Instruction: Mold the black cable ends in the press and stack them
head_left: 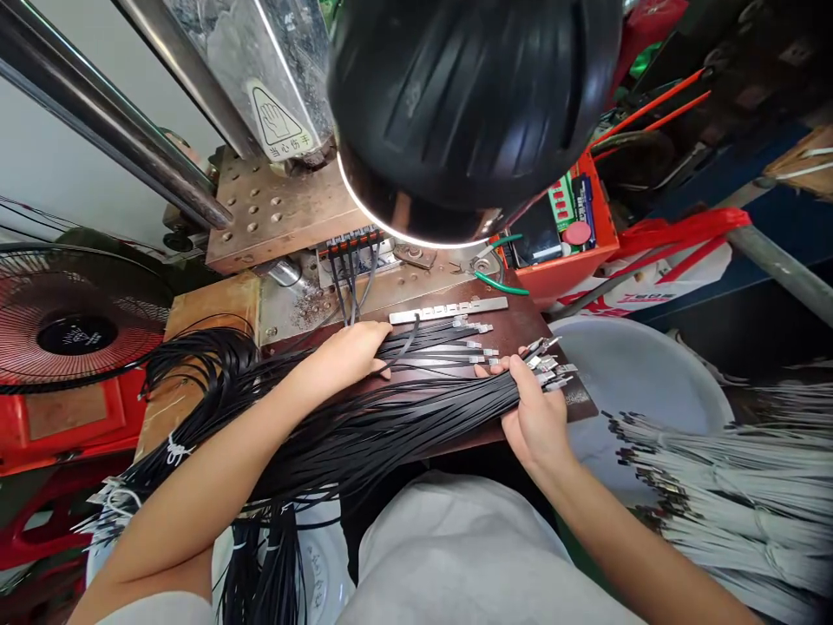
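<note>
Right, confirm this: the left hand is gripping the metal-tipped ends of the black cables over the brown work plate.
Not the left: the head view shows the right hand gripping the metal-tipped ends of the black cables over the brown work plate.

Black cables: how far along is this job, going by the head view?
Done: the white wire bundles lie in a heap, with terminals on their ends. In hand: the right hand grips black cables, terminals showing at their tips, while the left hand rests on them. Left: hard to tell; the bundle trails down towards a white tub, and nothing shows how many remain.
</note>
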Action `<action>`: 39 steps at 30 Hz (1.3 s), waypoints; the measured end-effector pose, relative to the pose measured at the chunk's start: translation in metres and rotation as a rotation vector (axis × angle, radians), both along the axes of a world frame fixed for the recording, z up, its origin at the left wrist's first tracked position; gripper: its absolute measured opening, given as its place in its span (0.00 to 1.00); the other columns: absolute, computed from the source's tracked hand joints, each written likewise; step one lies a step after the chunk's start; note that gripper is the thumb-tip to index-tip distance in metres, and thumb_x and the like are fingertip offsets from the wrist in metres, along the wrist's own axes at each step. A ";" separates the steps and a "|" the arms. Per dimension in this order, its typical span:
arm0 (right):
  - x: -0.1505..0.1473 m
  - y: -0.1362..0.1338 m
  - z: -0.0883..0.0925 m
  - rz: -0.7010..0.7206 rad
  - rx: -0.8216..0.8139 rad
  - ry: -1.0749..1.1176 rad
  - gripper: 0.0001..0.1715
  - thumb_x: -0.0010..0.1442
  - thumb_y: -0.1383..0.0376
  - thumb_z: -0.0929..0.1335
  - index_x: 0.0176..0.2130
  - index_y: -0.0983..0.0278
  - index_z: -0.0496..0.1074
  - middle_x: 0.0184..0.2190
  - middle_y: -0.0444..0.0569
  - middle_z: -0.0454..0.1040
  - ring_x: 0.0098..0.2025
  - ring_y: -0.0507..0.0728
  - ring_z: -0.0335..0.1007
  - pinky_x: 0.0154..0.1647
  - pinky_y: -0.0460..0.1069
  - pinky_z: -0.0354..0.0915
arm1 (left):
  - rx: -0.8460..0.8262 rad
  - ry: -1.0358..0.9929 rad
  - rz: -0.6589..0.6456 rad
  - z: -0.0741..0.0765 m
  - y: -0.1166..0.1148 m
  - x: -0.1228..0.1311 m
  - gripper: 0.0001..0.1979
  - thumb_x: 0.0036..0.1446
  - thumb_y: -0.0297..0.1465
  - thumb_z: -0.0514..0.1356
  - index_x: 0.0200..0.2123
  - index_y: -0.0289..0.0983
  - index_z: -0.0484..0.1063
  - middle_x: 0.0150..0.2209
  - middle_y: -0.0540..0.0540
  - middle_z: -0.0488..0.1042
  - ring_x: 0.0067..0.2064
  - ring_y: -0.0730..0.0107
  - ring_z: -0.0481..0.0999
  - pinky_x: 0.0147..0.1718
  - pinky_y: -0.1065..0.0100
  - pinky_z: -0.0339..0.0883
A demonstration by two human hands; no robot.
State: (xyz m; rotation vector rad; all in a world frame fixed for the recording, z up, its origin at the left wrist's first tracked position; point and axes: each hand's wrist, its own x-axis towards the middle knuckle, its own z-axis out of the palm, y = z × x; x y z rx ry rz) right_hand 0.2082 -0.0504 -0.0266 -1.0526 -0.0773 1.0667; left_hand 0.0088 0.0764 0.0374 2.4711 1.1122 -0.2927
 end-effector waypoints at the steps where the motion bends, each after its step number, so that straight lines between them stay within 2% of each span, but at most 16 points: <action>1: 0.000 0.000 0.000 0.005 0.004 0.005 0.18 0.45 0.64 0.74 0.36 0.63 0.66 0.24 0.39 0.70 0.29 0.49 0.68 0.40 0.51 0.71 | 0.015 0.011 -0.015 0.000 0.000 0.003 0.19 0.50 0.30 0.64 0.47 0.35 0.68 0.45 0.41 0.72 0.47 0.59 0.72 0.47 0.64 0.65; 6: 0.001 -0.001 0.001 0.034 0.030 0.012 0.17 0.47 0.63 0.74 0.35 0.61 0.66 0.24 0.39 0.69 0.29 0.50 0.67 0.38 0.51 0.70 | -0.022 -0.024 -0.078 -0.002 0.000 0.012 0.11 0.60 0.31 0.54 0.45 0.34 0.67 0.42 0.40 0.70 0.44 0.62 0.71 0.47 0.63 0.65; 11: 0.003 -0.006 0.001 0.045 0.012 0.015 0.19 0.46 0.63 0.73 0.38 0.61 0.64 0.25 0.38 0.67 0.28 0.49 0.65 0.36 0.50 0.69 | 0.103 0.036 -0.162 -0.015 -0.001 0.010 0.19 0.53 0.33 0.62 0.46 0.32 0.64 0.43 0.39 0.67 0.47 0.56 0.67 0.48 0.59 0.64; 16: 0.003 -0.011 0.001 0.026 0.013 0.031 0.19 0.47 0.64 0.73 0.39 0.60 0.64 0.24 0.37 0.65 0.27 0.48 0.64 0.35 0.49 0.69 | -0.034 0.023 -0.186 -0.019 -0.005 0.009 0.19 0.54 0.37 0.61 0.46 0.35 0.61 0.44 0.39 0.68 0.46 0.57 0.69 0.47 0.59 0.64; 19: 0.002 -0.011 0.001 0.028 0.035 0.045 0.18 0.48 0.64 0.72 0.39 0.61 0.64 0.24 0.37 0.66 0.27 0.48 0.63 0.35 0.48 0.68 | -0.054 0.038 -0.194 -0.020 -0.007 0.013 0.20 0.52 0.36 0.62 0.45 0.34 0.62 0.44 0.39 0.68 0.47 0.56 0.70 0.46 0.60 0.65; 21: 0.002 -0.010 0.001 0.026 0.038 0.049 0.18 0.48 0.65 0.72 0.38 0.60 0.64 0.24 0.37 0.66 0.27 0.48 0.63 0.35 0.48 0.68 | -0.058 0.082 -0.200 -0.020 -0.009 0.019 0.15 0.52 0.33 0.61 0.42 0.34 0.64 0.42 0.39 0.70 0.44 0.56 0.72 0.43 0.61 0.66; 23: 0.003 -0.010 0.001 0.026 0.040 0.046 0.19 0.48 0.64 0.72 0.38 0.60 0.64 0.24 0.37 0.66 0.27 0.48 0.63 0.35 0.48 0.68 | -0.077 0.129 -0.205 -0.018 -0.012 0.025 0.06 0.53 0.29 0.57 0.35 0.35 0.65 0.38 0.40 0.71 0.39 0.59 0.74 0.38 0.63 0.67; 25: 0.003 -0.011 0.001 0.035 0.041 0.043 0.19 0.48 0.64 0.72 0.38 0.59 0.63 0.24 0.37 0.66 0.27 0.48 0.63 0.35 0.48 0.68 | -0.097 0.154 -0.200 -0.014 -0.013 0.028 0.02 0.53 0.26 0.53 0.31 0.36 0.65 0.35 0.42 0.72 0.35 0.61 0.74 0.34 0.65 0.66; 31: 0.004 -0.013 0.001 0.040 0.018 0.029 0.19 0.48 0.64 0.72 0.39 0.60 0.63 0.26 0.38 0.64 0.28 0.47 0.62 0.35 0.49 0.68 | -0.072 0.245 -0.020 0.008 -0.009 0.013 0.06 0.56 0.30 0.49 0.33 0.37 0.65 0.27 0.43 0.72 0.27 0.61 0.73 0.25 0.66 0.61; 34: 0.005 -0.012 0.002 0.061 0.016 0.032 0.20 0.47 0.65 0.72 0.39 0.59 0.63 0.26 0.38 0.63 0.28 0.47 0.62 0.35 0.49 0.69 | -0.055 0.302 0.083 0.025 -0.003 0.004 0.08 0.55 0.31 0.49 0.29 0.36 0.67 0.28 0.43 0.72 0.29 0.62 0.73 0.27 0.67 0.61; 39: 0.006 -0.013 0.002 0.051 0.011 0.034 0.18 0.48 0.66 0.72 0.38 0.59 0.64 0.26 0.37 0.63 0.28 0.46 0.62 0.36 0.49 0.70 | -0.180 0.294 0.260 0.060 0.012 -0.013 0.09 0.52 0.33 0.55 0.22 0.37 0.69 0.21 0.50 0.70 0.24 0.67 0.69 0.24 0.70 0.59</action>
